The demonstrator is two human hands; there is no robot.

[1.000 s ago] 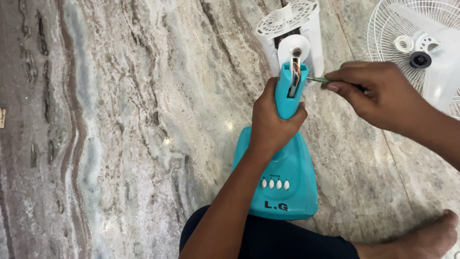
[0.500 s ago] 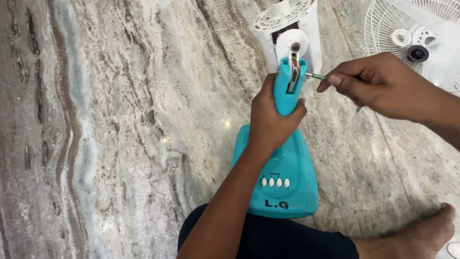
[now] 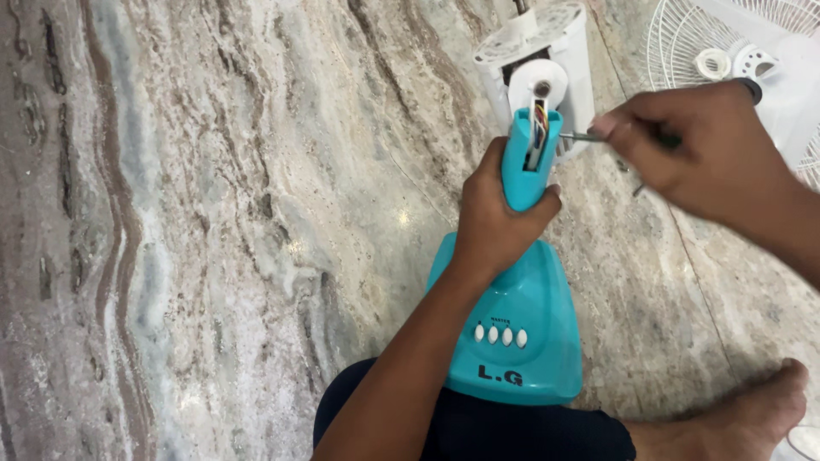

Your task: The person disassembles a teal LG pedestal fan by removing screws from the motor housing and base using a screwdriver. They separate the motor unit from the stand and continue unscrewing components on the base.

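Marble floor [image 3: 213,213]; left hand [image 3: 495,218] grips teal fan stand [image 3: 521,341]; right hand [image 3: 692,149] apparently holds screwdriver [image 3: 581,136].

bright even light, right hand [image 3: 683,158] motion-blurred

Glossy teal plastic fan stand neck [image 3: 528,166] in my left hand [image 3: 495,218]; thin metal screwdriver shaft [image 3: 581,136] beside it; polished veined marble floor [image 3: 213,213] beneath.

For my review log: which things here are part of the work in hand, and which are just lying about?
In hand:
left hand gripping the teal fan stand
right hand holding a screwdriver
white motor housing

Lying about:
white fan grille
marble floor
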